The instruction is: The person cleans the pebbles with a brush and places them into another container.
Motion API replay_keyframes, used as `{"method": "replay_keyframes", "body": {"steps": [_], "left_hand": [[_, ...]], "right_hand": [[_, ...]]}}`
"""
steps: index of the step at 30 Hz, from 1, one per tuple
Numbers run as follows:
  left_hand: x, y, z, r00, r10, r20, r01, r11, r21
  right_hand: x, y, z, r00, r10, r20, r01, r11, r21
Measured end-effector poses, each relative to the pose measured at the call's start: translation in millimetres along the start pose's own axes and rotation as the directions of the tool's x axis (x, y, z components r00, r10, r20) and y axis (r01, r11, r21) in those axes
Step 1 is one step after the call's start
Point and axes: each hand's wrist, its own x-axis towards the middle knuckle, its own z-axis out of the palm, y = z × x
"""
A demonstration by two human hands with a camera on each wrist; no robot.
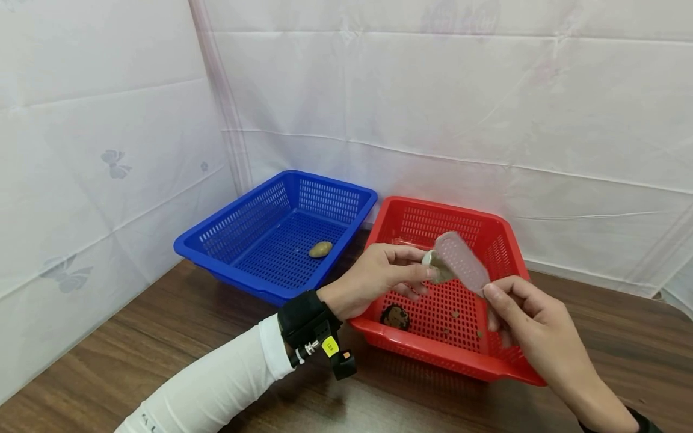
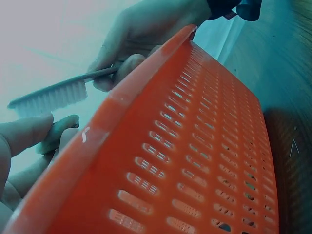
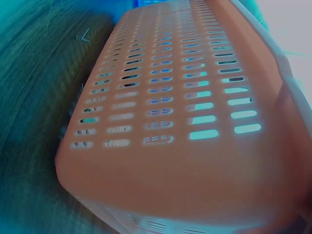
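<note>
Over the red basket (image 1: 417, 343), my left hand (image 1: 379, 273) holds a pale greenish, rounded thing (image 1: 444, 274) between thumb and fingers. My right hand (image 1: 533, 319) pinches the thin handle of a brush (image 1: 464, 262) with a pale pink, dotted back. In the left wrist view the white bristles (image 2: 53, 100) point down, just above the held thing (image 2: 56, 136); its exact kind I cannot tell. A dark, round thing with brown patches (image 1: 396, 317) lies in the red basket's near left corner, with several small brownish bits (image 1: 455, 314) on the floor around it.
To the left stands a blue basket (image 1: 216, 267) with a smooth tan, egg-shaped thing (image 1: 320, 249) on its floor. Both baskets sit on a dark wooden table (image 1: 216, 337). White cloth (image 1: 433, 108) hangs behind and at the left. The red wall (image 3: 185, 180) fills most of the right wrist view.
</note>
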Motion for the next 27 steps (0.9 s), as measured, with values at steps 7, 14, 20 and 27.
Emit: {"method": "replay_keyframes", "body": {"steps": [7,14,20,27], "left_hand": [[0.7,-0.2,0.8,1.000,-0.007,0.017,0.007,1.000,0.024],[-0.3,0.1,-0.6,1.000,0.001,0.020,-0.001,0.999,0.048],[0.8,-0.4,-1.2,1.000,-0.005,0.017,0.004,0.999,0.052],[0.1,-0.5,-1.1,1.000,0.004,0.018,-0.005,0.999,0.040]], "right_hand": [[0.2,0.7,1.0,0.996,-0.023,0.086,0.026,0.999,-0.042],[2.6,-2.6,0.4,0.999,0.018,0.030,-0.015,0.995,-0.097],[3.3,-3.1,0.0,0.999,0.048,0.004,-0.048,0.995,-0.092],[4.2,-2.8,-1.1,0.995,0.097,-0.033,-0.100,0.991,-0.085]]}}
